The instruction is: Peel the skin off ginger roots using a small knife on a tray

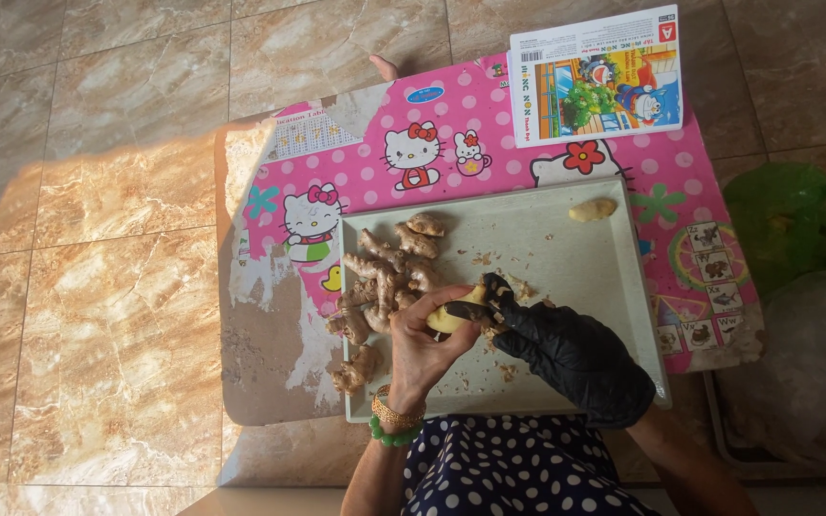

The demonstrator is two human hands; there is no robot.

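My left hand (pixel 423 349), bare with a gold and a green bracelet at the wrist, holds a partly peeled piece of ginger (pixel 453 313) over a pale square tray (pixel 614 287). My right hand (pixel 566 354), in a black glove, presses a small dark tool against that piece; the tool is mostly hidden by the fingers. A pile of unpeeled ginger roots (pixel 384 277) lies on the tray's left side. One peeled yellow piece (pixel 592 209) rests in the tray's far right corner. Peel scraps (pixel 504 368) litter the tray.
The tray sits on a low pink cartoon-print table (pixel 451 143) with a worn left side. A picture booklet (pixel 597 76) lies at the far edge. A green plastic bag (pixel 795 220) and a clear bag (pixel 815 373) sit on the marble-tile floor to the right.
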